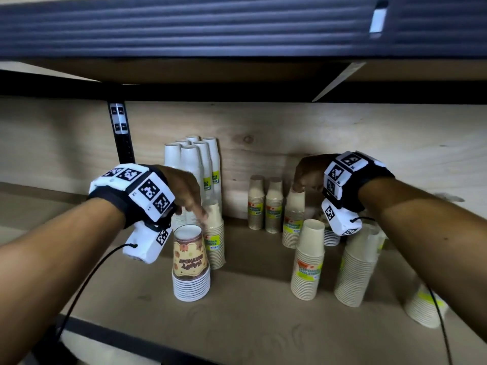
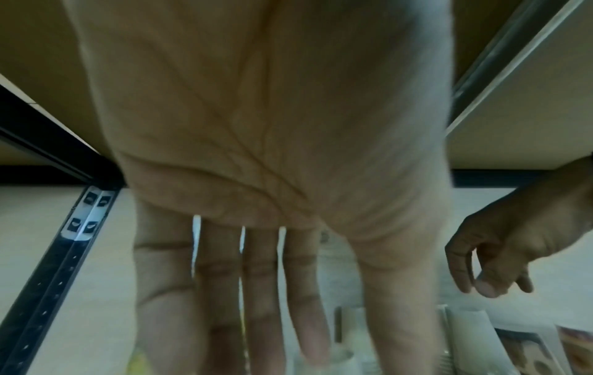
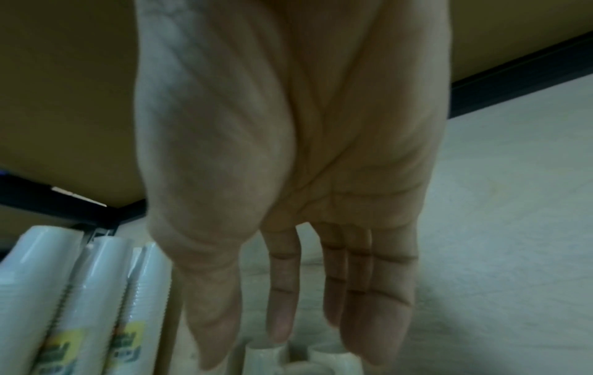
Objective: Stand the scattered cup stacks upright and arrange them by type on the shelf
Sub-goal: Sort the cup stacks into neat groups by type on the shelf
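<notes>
While nearly every paper cup stack stands upright, your left hand (image 1: 184, 191) and right hand (image 1: 307, 172) hover open-fingered, empty; grouping on the wooden shelf (image 1: 250, 325) remains.

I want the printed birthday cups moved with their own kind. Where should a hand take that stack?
Grip the printed stack round its upper printed cone, coming from the front. It stands upright, rims down, and a tan stack crowds its back right side.

Five tall white cup stacks (image 1: 193, 164), seven beige stacks (image 1: 307, 259), one printed stack (image 1: 190, 263)
</notes>
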`<action>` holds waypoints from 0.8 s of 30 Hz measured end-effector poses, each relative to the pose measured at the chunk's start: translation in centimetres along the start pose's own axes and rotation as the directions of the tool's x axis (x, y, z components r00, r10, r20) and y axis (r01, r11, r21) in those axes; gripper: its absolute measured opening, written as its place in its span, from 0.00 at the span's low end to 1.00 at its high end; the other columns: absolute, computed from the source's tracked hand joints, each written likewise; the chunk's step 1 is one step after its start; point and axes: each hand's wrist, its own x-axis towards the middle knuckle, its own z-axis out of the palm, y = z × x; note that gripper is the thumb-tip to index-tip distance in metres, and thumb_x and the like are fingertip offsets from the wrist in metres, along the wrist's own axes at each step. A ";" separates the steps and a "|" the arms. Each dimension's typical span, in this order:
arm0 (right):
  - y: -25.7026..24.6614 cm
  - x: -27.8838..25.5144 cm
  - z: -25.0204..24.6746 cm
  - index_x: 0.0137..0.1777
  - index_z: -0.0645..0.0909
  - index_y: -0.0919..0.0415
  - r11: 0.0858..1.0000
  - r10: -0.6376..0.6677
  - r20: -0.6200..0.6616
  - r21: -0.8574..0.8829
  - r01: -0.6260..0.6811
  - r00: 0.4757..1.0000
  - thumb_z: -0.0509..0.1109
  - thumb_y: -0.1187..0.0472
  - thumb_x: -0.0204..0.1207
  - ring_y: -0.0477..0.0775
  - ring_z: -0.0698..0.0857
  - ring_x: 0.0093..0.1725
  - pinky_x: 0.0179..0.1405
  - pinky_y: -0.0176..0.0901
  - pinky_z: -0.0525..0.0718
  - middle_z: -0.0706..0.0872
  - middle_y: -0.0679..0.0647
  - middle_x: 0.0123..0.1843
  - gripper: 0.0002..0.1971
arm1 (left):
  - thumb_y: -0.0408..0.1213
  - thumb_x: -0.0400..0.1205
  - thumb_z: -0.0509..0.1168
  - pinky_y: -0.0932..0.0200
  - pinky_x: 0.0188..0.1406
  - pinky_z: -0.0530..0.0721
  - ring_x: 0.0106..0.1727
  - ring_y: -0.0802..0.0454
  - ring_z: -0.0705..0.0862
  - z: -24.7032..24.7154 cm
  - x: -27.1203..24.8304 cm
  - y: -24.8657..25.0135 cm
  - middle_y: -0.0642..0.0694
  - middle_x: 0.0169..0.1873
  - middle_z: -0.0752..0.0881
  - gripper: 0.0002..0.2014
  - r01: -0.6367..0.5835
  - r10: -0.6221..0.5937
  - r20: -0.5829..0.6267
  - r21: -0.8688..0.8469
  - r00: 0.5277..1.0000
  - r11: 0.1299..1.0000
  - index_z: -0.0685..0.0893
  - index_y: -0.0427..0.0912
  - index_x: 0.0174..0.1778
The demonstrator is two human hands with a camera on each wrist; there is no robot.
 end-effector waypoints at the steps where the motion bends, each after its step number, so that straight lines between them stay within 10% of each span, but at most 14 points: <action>1: -0.3 -1.2 -0.3 0.34 0.83 0.62 1.000 0.007 -0.025 0.000 -0.007 1.000 0.73 0.53 0.75 0.57 0.80 0.34 0.31 0.35 0.80 0.79 0.54 0.27 0.14 | 0.52 0.75 0.74 0.62 0.36 0.82 0.47 0.49 0.86 -0.6 -0.2 0.4 0.46 0.43 0.86 0.23 0.005 -0.004 -0.069 0.014 0.998 1.000 0.86 0.36 0.55; 4: -1.5 -4.7 -0.5 0.39 0.85 0.63 0.998 0.018 0.043 0.057 -0.021 0.999 0.75 0.42 0.70 0.55 0.80 0.34 0.42 0.46 0.80 0.86 0.58 0.34 0.20 | 0.52 0.78 0.70 0.62 0.39 0.80 0.53 0.49 0.82 -1.2 0.9 1.5 0.43 0.57 0.85 0.26 0.011 0.007 -0.205 0.087 0.979 0.996 0.81 0.38 0.66; 11: -1.9 -10.1 -0.9 0.54 0.85 0.61 0.967 -0.040 0.318 0.252 -0.044 0.947 0.81 0.51 0.67 0.52 0.84 0.42 0.36 0.38 0.84 0.86 0.56 0.46 0.20 | 0.47 0.74 0.75 0.63 0.59 0.72 0.71 0.48 0.75 -0.4 3.7 3.0 0.47 0.70 0.76 0.29 -0.087 0.110 -0.155 0.148 0.982 0.985 0.78 0.49 0.72; 16: -1.6 -11.1 0.0 0.57 0.85 0.57 0.968 -0.051 0.412 0.246 -0.057 0.910 0.82 0.57 0.67 0.54 0.84 0.42 0.32 0.35 0.85 0.86 0.55 0.42 0.18 | 0.51 0.74 0.75 0.59 0.54 0.84 0.51 0.51 0.84 0.1 5.3 2.7 0.45 0.57 0.87 0.23 -0.124 0.158 -0.097 0.293 0.983 0.948 0.87 0.42 0.60; 24: -1.8 -9.8 0.1 0.49 0.90 0.57 0.963 -0.041 0.401 0.259 -0.070 0.915 0.83 0.63 0.66 0.52 0.89 0.38 0.43 0.40 0.89 0.90 0.59 0.41 0.12 | 0.39 0.74 0.76 0.82 0.26 0.74 0.29 0.68 0.80 -1.1 6.6 3.5 0.54 0.40 0.85 0.18 -0.218 0.237 -0.118 0.153 0.964 0.964 0.87 0.40 0.59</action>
